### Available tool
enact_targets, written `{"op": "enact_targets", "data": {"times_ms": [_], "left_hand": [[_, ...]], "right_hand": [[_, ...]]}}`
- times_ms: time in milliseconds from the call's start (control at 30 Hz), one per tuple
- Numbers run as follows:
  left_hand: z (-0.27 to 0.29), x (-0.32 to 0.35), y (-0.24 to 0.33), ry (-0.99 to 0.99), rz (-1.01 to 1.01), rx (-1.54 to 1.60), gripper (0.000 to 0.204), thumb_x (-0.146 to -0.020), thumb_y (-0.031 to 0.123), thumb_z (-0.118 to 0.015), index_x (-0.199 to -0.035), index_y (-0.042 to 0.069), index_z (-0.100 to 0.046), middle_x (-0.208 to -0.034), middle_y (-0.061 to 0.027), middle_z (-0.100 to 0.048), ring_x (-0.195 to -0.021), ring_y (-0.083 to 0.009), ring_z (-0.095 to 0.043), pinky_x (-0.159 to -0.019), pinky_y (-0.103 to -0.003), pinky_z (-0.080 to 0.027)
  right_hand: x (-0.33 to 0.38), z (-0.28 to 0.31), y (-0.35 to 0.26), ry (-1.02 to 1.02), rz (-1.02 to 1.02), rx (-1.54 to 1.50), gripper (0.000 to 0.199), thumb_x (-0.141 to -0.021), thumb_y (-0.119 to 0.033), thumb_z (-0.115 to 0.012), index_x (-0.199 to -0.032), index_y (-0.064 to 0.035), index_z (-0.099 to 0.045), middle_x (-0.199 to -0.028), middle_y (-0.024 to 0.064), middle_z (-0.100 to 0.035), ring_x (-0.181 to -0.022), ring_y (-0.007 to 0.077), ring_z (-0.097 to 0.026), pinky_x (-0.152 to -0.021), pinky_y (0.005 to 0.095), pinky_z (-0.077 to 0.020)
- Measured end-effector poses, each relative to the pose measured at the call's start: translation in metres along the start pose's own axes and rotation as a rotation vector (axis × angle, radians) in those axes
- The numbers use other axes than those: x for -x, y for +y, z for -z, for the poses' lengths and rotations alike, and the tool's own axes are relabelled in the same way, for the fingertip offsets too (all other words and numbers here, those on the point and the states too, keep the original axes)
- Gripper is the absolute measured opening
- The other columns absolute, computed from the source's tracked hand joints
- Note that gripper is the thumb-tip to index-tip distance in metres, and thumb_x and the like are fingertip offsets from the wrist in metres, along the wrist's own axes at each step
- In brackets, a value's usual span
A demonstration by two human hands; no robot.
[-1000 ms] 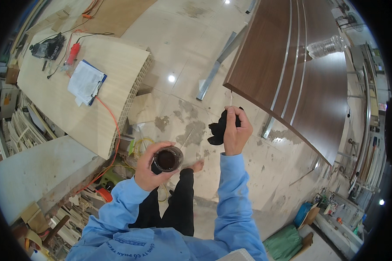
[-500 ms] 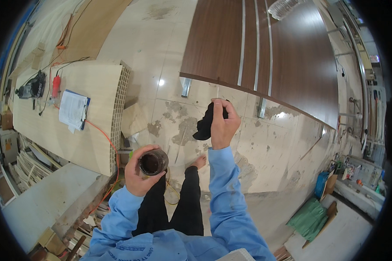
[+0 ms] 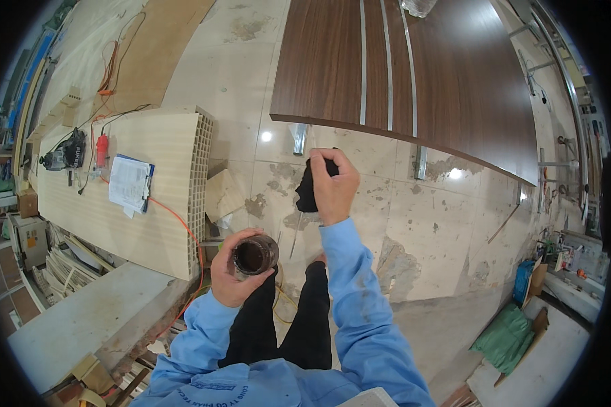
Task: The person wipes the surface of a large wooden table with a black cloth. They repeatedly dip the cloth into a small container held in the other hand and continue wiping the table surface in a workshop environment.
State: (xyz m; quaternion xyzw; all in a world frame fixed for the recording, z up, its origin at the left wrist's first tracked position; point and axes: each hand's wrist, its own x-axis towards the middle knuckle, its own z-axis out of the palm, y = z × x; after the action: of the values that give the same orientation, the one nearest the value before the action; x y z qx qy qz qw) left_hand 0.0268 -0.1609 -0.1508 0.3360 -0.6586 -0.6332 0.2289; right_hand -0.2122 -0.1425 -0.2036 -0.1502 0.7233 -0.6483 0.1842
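Note:
My left hand (image 3: 232, 277) is wrapped round a see-through jar (image 3: 270, 255) with dark brown contents, its open mouth facing up. Ahead and to the right, my right hand (image 3: 338, 186) pinches a bunched black cloth (image 3: 307, 192), which hangs down to the left of the fingers. Beyond that hand lies a large dark brown wood-grain panel (image 3: 319, 71) with several pale metal strips along it, raised on metal legs (image 3: 421, 163). Cloth and panel are apart.
At left a pale board with a gridded edge (image 3: 200, 183) carries a clipboard with papers (image 3: 130, 182), a red tool (image 3: 102, 149) and a black tool (image 3: 64, 152). An orange cord (image 3: 176, 216) runs off it. A green bag (image 3: 506, 339) lies at lower right. The tiled floor is patched.
The view has shifted, so the panel and board sit elsewhere in the picture. My right hand with the cloth is slightly farther forward, and both hands keep their holds.

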Motion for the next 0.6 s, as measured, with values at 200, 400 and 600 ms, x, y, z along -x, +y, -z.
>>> {"op": "enact_targets", "data": {"times_ms": [200, 400, 600], "left_hand": [[0.001, 0.003, -0.001, 0.001, 0.033, 0.003, 0.069, -0.071, 0.0, -0.084, -0.134, 0.0, -0.055, -0.133, -0.0152, -0.062, -0.122, -0.0244, -0.062, -0.107, -0.037, -0.047], [-0.006, 0.003, -0.002, -0.011, 0.036, 0.026, 0.07, -0.071, 0.0, -0.084, -0.134, -0.001, -0.055, -0.134, -0.0156, -0.061, -0.123, -0.0247, -0.06, -0.108, -0.038, -0.046], [-0.007, 0.001, -0.004, -0.054, 0.016, -0.016, 0.074, -0.071, 0.001, -0.083, -0.137, -0.002, -0.051, -0.137, -0.0185, -0.058, -0.129, -0.0265, -0.057, -0.111, -0.039, -0.044]], "right_hand": [[-0.014, 0.049, 0.002, 0.248, 0.04, 0.004, 0.013, -0.092, -0.012, -0.072, -0.093, 0.0012, -0.073, -0.083, 0.0028, -0.071, -0.081, 0.0106, -0.063, -0.077, 0.0267, -0.0504], [-0.015, 0.058, 0.005, 0.118, 0.073, 0.061, 0.015, -0.093, -0.013, -0.07, -0.094, 0.0017, -0.074, -0.085, 0.0044, -0.073, -0.083, 0.0116, -0.063, -0.079, 0.0278, -0.05], [-0.019, 0.074, 0.005, 0.246, 0.02, 0.007, 0.017, -0.095, -0.014, -0.067, -0.095, 0.0011, -0.074, -0.086, 0.0039, -0.072, -0.083, 0.0104, -0.062, -0.079, 0.0271, -0.0502]]}}
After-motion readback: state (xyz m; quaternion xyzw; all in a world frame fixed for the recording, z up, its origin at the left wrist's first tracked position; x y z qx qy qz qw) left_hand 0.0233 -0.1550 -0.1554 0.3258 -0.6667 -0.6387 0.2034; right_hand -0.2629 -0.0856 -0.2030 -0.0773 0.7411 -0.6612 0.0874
